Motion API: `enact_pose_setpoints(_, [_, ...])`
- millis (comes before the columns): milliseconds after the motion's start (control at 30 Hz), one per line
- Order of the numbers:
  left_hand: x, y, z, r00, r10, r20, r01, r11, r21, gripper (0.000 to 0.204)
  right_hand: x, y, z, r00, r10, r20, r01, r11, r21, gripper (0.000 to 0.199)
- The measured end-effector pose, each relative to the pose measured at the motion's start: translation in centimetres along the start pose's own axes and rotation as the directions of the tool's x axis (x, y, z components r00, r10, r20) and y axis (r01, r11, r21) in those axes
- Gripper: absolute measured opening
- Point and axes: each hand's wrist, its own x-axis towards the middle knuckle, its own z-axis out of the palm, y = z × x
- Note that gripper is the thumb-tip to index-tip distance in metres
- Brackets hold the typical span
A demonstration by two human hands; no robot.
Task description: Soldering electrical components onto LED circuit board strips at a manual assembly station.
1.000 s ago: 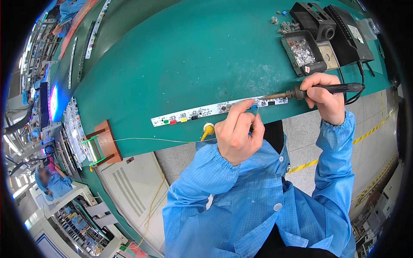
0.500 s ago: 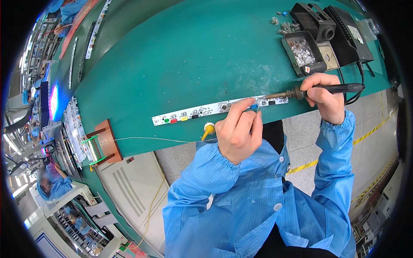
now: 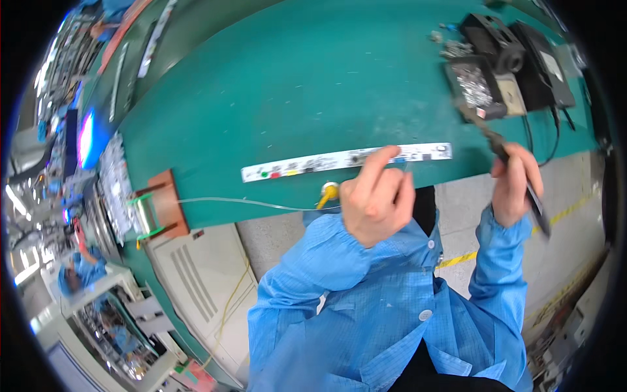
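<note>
A long white circuit board with small coloured parts lies near the table's front edge. My left hand is closed on thin solder wire, its index finger reaching over the board's right half. That wire runs from a spool on a brown stand at the left. In my right hand is a soldering iron, gripped by its dark handle and smeared by motion. Its tip end points up and left, near the dark tray of shiny solder bits; whether they touch I cannot tell.
A black iron holder and a dark soldering station stand at the far right, with a cable hanging down. A yellow-tipped item sits at the front edge. More board strips are stacked left. A machine and another person appear lower left.
My right hand has drawn the soldering iron off the board and swung its tip up towards the tray. My left hand stays over the board. The whole view has shifted slightly.
</note>
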Motion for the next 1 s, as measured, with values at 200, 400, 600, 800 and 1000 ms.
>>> enact_pose_setpoints(200, [0.2, 0.3, -0.1, 0.999, 0.026, -0.028, -0.028, 0.998, -0.058, 0.013, -1.7, 2.6, -0.7, 0.953, -0.272, 0.131, 0.301, 0.815, -0.496, 0.037])
enact_pose_setpoints(400, [0.7, 1.1, -2.5, 0.999, 0.045, -0.019, -0.045, 0.999, -0.021, 0.017, -1.6, 3.3, 0.0, 0.964, -0.242, 0.107, 0.264, 0.854, -0.448, 0.035])
enact_pose_setpoints(600, [0.4, -1.4, -11.4, 0.988, 0.045, -0.146, -0.014, 0.978, 0.208, 0.020, -2.1, 3.0, 1.4, 0.983, -0.182, -0.005, 0.169, 0.921, -0.352, 0.035])
enact_pose_setpoints(800, [0.5, -6.1, -17.1, 0.986, -0.140, -0.091, 0.167, 0.806, 0.568, 0.020, -2.2, 2.3, 3.2, 0.972, -0.209, 0.106, 0.234, 0.855, -0.463, 0.041])
enact_pose_setpoints(1000, [0.1, -7.0, -17.2, 0.992, -0.114, 0.060, 0.057, 0.806, 0.589, 0.018, -2.6, 1.1, 5.4, 0.975, -0.205, 0.086, 0.222, 0.887, -0.405, 0.039])
